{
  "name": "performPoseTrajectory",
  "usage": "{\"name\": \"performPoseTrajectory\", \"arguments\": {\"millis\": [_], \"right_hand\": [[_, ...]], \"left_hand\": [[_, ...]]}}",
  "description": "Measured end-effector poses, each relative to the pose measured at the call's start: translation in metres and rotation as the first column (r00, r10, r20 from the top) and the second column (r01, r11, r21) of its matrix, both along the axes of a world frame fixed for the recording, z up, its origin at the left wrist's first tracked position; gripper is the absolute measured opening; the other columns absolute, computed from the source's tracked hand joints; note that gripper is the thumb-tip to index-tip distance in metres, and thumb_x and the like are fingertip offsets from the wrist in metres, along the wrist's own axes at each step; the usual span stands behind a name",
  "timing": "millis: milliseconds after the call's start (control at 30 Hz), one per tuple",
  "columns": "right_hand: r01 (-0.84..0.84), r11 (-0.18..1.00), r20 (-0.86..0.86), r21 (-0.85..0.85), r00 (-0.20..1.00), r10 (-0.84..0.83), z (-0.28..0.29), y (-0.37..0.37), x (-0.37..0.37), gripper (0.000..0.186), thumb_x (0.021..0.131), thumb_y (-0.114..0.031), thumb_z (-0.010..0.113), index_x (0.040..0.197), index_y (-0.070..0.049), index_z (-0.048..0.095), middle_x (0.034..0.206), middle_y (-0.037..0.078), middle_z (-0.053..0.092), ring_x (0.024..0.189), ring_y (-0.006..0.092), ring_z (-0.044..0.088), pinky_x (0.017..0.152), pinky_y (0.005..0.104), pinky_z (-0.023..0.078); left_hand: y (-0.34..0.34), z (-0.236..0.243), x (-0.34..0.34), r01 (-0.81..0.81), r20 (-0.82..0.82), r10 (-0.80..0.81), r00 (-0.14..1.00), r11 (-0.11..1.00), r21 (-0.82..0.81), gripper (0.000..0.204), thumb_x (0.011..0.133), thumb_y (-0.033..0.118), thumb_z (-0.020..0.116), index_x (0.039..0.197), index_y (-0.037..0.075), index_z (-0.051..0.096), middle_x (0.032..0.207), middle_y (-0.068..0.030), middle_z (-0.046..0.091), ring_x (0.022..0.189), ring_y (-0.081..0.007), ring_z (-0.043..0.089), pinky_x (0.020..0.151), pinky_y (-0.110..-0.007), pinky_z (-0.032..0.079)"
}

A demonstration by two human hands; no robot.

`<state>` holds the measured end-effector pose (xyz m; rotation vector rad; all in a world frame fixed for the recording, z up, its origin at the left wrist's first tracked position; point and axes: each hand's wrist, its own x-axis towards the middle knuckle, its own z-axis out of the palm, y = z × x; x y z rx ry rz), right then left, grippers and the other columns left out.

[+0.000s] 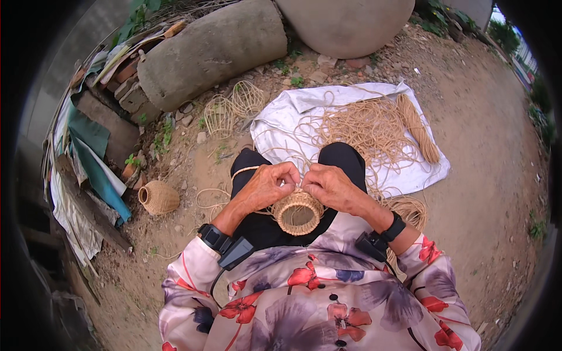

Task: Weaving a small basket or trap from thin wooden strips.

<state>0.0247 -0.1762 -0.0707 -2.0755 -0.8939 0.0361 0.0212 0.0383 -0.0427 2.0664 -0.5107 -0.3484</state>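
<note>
My left hand (274,184) and my right hand (328,188) meet above a small woven cord basket (297,228) on my lap, its round opening facing up. Both hands are closed, fingers pinched on thin cord at the basket's far edge; exactly which strand each grips is partly hidden. Loose cord trails past my left hand. Beyond my knees, a white sheet (278,117) holds a tangled pile of tan cord (357,128) and a long bundle (417,126). A coil of cord (407,207) lies beside my right arm.
At left sits a finished-looking woven vessel (164,198), near teal and white sheeting (88,131) over debris. Two open frames (219,117) lie behind it. A concrete cylinder (211,55) and large rounded slab (342,20) border the dirt ground (486,222) at the back.
</note>
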Motion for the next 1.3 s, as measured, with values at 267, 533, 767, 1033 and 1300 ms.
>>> {"name": "performPoseTrajectory", "arguments": {"millis": [267,533,767,1033,1300], "right_hand": [[0.006,0.999,-0.081,0.035,0.997,-0.003,-0.002,-0.001,-0.003,0.009,0.086,-0.008,0.061,0.087,0.001,0.064,0.082,0.012,0.059,0.078,0.0265,0.06,0.069,0.0361,0.047],[0.033,0.998,-0.086,0.052,0.996,-0.029,-0.005,0.001,-0.003,0.012,0.085,-0.012,0.06,0.084,-0.001,0.064,0.08,0.014,0.06,0.076,0.0317,0.061,0.069,0.0399,0.048],[0.039,0.996,-0.093,0.076,0.995,-0.032,-0.008,0.002,-0.004,0.013,0.085,-0.012,0.06,0.083,0.0,0.063,0.079,0.014,0.059,0.075,0.0317,0.061,0.068,0.0394,0.048],[0.029,0.995,-0.07,0.093,0.997,-0.023,-0.009,0.002,-0.005,0.012,0.085,-0.012,0.059,0.083,0.0,0.063,0.079,0.014,0.059,0.076,0.0316,0.061,0.068,0.0398,0.048],[0.023,1.0,-0.041,-0.009,0.999,-0.024,-0.001,0.009,-0.008,0.012,0.086,-0.012,0.058,0.083,-0.001,0.062,0.078,0.014,0.058,0.075,0.0332,0.06,0.068,0.0417,0.048]], "left_hand": [[0.012,-0.014,-0.031,-0.311,0.164,0.313,0.935,0.95,-0.038,0.016,0.081,0.002,0.064,0.097,0.003,0.059,0.073,0.002,0.061,0.058,-0.0034,0.047,0.053,-0.022,0.04],[0.004,-0.009,-0.046,-0.339,0.365,0.304,0.88,0.94,0.035,0.021,0.078,0.001,0.066,0.099,0.004,0.06,0.073,-0.0035,0.061,0.057,-0.0108,0.057,0.055,-0.027,0.047],[-0.002,-0.004,-0.047,-0.348,0.578,0.148,0.803,0.903,0.253,0.026,0.075,0.0,0.064,0.1,0.007,0.062,0.075,-0.0115,0.062,0.061,-0.025,0.063,0.057,-0.037,0.051],[0.005,-0.01,-0.048,-0.275,0.44,0.188,0.878,0.951,0.144,0.026,0.074,-0.004,0.059,0.099,0.006,0.059,0.068,-0.0081,0.057,0.056,-0.0201,0.058,0.054,-0.033,0.047],[0.011,-0.014,-0.046,-0.245,0.281,0.219,0.934,0.968,0.061,0.037,0.075,-0.007,0.055,0.107,0.009,0.062,0.074,-0.0091,0.057,0.058,-0.0202,0.054,0.055,-0.032,0.044]]}}
